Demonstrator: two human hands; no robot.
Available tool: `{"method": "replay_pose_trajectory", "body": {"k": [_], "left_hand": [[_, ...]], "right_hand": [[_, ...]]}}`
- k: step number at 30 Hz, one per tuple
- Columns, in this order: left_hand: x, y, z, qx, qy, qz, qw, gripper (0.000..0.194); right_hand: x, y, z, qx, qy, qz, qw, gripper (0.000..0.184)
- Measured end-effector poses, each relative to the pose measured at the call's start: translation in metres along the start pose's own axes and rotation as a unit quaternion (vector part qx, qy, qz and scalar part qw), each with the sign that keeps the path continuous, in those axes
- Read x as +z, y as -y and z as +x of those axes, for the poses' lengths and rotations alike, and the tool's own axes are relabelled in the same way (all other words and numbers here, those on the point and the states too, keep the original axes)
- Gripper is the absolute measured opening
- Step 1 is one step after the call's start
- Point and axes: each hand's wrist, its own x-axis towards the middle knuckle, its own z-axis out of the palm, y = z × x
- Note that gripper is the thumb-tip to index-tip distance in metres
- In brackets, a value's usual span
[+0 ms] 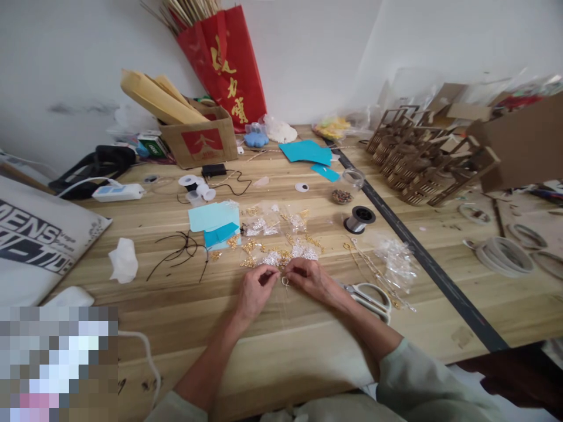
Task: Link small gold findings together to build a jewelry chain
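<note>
My left hand and my right hand come close together over the wooden table, fingertips pinched. What is between them is too small to make out. Just below the fingertips is a small metal ring, and a faint thin line runs down from it. Beyond the fingers lie loose silver beads and gold beads, with several small clear bags of findings behind. White-handled scissors lie by my right forearm, their blades partly hidden.
A spool of grey wire and a jar of beads stand at the right. Gold and silver chains lie near plastic bags. Blue card sheets and black cord are at the left. Wooden models crowd the back right.
</note>
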Motion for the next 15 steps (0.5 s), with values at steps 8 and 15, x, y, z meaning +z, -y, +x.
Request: {"method": "replay_pose_trajectory", "body": {"k": [8,15], "left_hand": [[-0.002,0.0,0.002,0.012,0.021,-0.047,0.999,0.011],[0.0,0.003,0.003,-0.009,0.056,-0.106,0.993,0.012]], "right_hand": [[0.001,-0.004,0.001,0.036,0.011,0.11,0.993,0.011],[0.005,-0.013,0.002,0.037,0.031,0.203,0.978,0.018]]}}
